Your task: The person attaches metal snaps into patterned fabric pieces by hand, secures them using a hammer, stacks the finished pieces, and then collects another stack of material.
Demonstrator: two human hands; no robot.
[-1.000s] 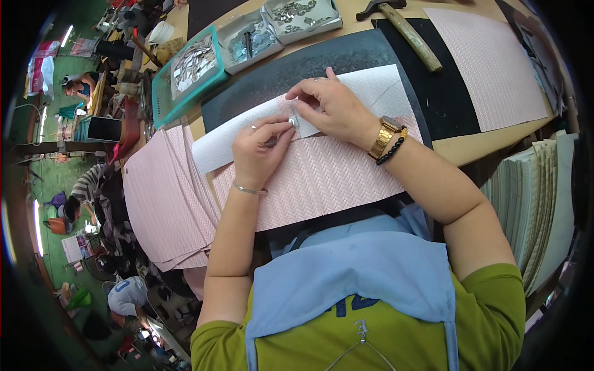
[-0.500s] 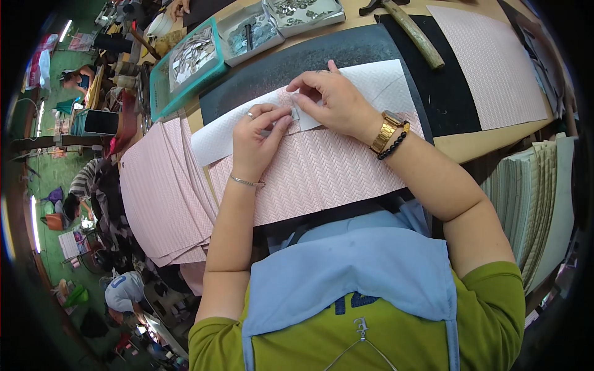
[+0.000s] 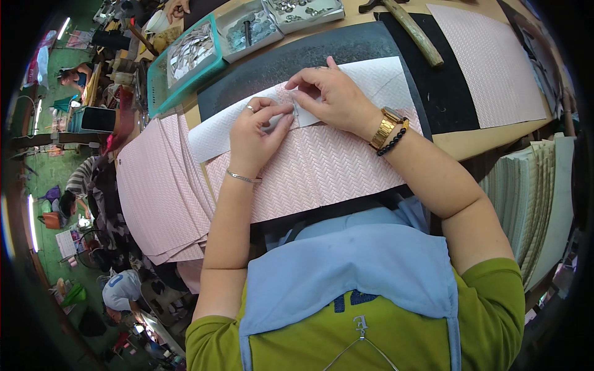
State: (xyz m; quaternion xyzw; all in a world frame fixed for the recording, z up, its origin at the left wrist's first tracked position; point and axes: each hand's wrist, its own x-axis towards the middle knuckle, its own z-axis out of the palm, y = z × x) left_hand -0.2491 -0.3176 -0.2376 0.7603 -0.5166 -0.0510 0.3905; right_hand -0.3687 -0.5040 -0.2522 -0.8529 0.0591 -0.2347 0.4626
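A pink sheet with a woven herringbone texture [image 3: 328, 164] lies in front of me. Its far edge is turned back, showing a white underside flap [image 3: 383, 80]. My left hand [image 3: 255, 133] rests over the fold, thumb and forefinger pinched at a small slit in the flap. From the right, my right hand [image 3: 340, 102] arches over the same spot, its thumb and forefinger close together there. Whatever small piece lies between the fingertips is too hidden to name. Under the sheet is a dark worn board [image 3: 297, 52].
Pink textured sheets [image 3: 158, 185] are stacked at left. Behind the board stand a teal tray [image 3: 154, 83] of small flat pieces and a white tray [image 3: 275, 42] of small metal parts. A hammer [image 3: 417, 37] lies on black material at right. Another person's hand [image 3: 177, 8] shows far off.
Both hands stay at the same place on the flap, with only slight finger shifts. The view has moved a little; nothing is let go.
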